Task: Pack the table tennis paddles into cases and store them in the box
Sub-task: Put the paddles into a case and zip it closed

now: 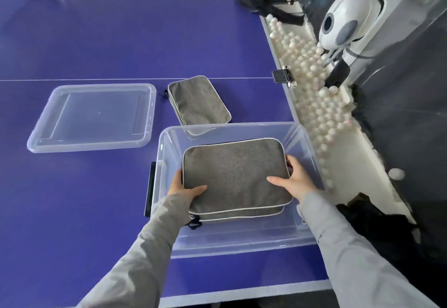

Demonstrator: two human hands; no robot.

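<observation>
- Gripping the left edge of the top case (234, 172), the left hand (185, 188) lays its thumb on the grey fabric while its fingers curl under, out of sight.
- The right hand (295, 182) clamps the opposite edge, thumb flat on top and fingers wrapped round the side.
- Between the hands, the top case sits inside the clear box (242, 242), over a lower case (242, 217) that shows only its near edge.
- Beyond the hands, a third case (198, 102) lies flat on the blue table (121, 41), just behind the box's far wall.
- Well left of the left hand, the clear lid (94, 116) lies on the table.
- Right of the right hand, past the table's edge, white balls (302, 58) fill a trough below a ball machine (343, 24).
</observation>
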